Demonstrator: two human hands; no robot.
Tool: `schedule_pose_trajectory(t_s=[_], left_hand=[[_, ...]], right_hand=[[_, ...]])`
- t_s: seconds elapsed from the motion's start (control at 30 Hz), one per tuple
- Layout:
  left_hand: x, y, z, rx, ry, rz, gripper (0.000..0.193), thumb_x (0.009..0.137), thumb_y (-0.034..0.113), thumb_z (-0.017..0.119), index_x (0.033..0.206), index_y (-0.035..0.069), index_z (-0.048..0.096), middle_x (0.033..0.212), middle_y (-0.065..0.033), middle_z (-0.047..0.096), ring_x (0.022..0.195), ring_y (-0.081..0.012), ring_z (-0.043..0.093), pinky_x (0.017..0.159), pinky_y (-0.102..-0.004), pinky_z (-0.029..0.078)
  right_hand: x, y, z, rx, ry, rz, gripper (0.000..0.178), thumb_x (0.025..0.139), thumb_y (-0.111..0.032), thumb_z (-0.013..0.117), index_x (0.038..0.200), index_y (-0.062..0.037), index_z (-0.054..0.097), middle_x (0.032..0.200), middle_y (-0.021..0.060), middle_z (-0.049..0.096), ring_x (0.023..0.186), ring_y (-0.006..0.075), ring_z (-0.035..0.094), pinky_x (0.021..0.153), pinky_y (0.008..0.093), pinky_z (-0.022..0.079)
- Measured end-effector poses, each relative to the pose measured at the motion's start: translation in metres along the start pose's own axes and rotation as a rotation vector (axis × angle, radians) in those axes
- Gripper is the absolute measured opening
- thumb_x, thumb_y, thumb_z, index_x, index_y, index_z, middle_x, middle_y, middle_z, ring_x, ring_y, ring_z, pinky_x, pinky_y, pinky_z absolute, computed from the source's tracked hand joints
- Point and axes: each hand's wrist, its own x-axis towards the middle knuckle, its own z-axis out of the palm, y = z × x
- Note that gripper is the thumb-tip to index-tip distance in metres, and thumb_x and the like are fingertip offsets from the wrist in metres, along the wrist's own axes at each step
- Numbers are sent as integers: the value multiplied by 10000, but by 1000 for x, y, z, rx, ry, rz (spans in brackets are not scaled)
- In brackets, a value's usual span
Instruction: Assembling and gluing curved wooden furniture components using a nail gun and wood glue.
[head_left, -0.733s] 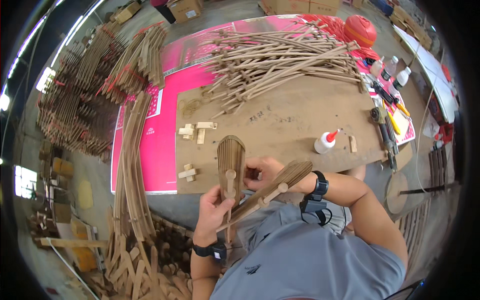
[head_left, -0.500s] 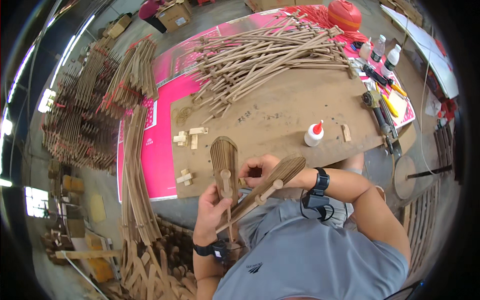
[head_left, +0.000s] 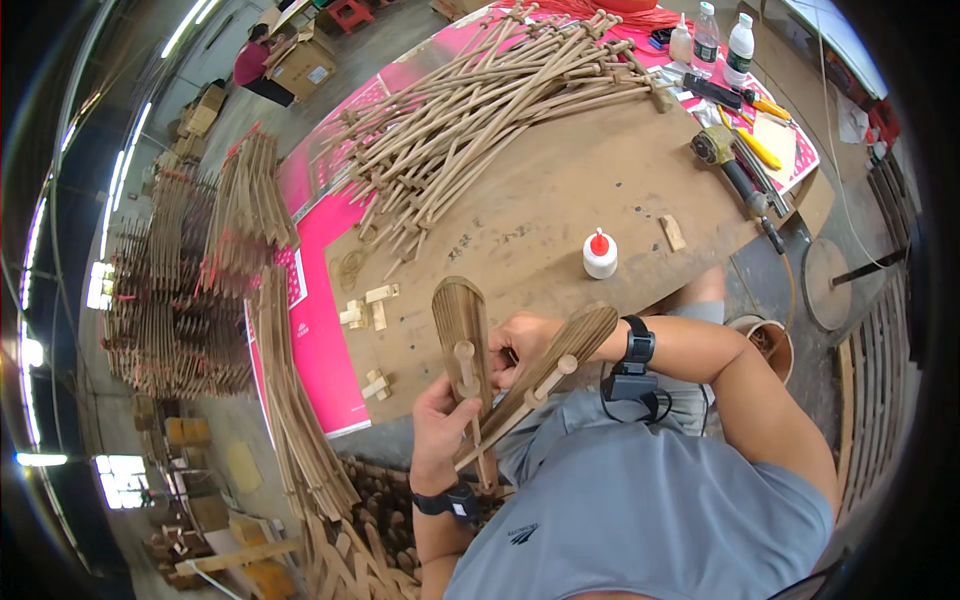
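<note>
My left hand is closed around a brown striped wooden slat with a rounded upper end. A pale turned wooden rod with a knob lies along its face. A second rounded slat slants off to the right, crossing the first low down in a V shape, and it carries a similar knobbed rod. My right hand is behind the V, its fingers curled close to the left slat's edge. The slats partly cover those fingertips, so what they hold cannot be made out.
A white glue bottle with red tip stands on the brown board. Small wood blocks lie left, piled wooden rods at the back, a power tool at right. Long slats hang along the left edge. Another person stands far off.
My right hand's fingers have moved in against the left slat's edge. Both slats keep their V shape in my left hand. The whole view has turned and shifted somewhat.
</note>
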Motion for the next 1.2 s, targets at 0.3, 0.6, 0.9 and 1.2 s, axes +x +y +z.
schedule_pose_trajectory(t_s=[0.3,0.6,0.9,1.2], left_hand=[[0,0,-6,-33,35,-43,436,925,-24,726,1340,-82,603,1171,-152,743,1064,-240,727,970,-364,571],[1,-2,-4,-27,30,23,510,917,157,812,1325,-73,610,1171,-165,745,1029,-257,747,945,-413,597],[5,-3,-7,11,101,15,456,957,139,757,1331,-71,602,1165,-152,744,1024,-261,745,932,-399,598],[12,-2,-3,-55,-17,53,445,979,113,724,1357,-70,578,1254,-152,712,1055,-257,736,956,-397,595]], right_hand=[[-5,29,-19,303,-174,112,65,941,-90,705,950,-29,683,856,28,719,748,114,652,668,283,522],[0,28,1,1245,-85,106,99,991,-136,671,1047,-60,643,1109,31,693,1049,128,626,979,296,478],[7,28,6,1194,-17,48,145,1047,-230,650,995,-96,630,930,-3,624,925,129,606,885,298,509],[7,29,11,1335,58,32,165,1049,-237,638,1058,-72,641,926,8,682,921,142,655,952,334,504]])
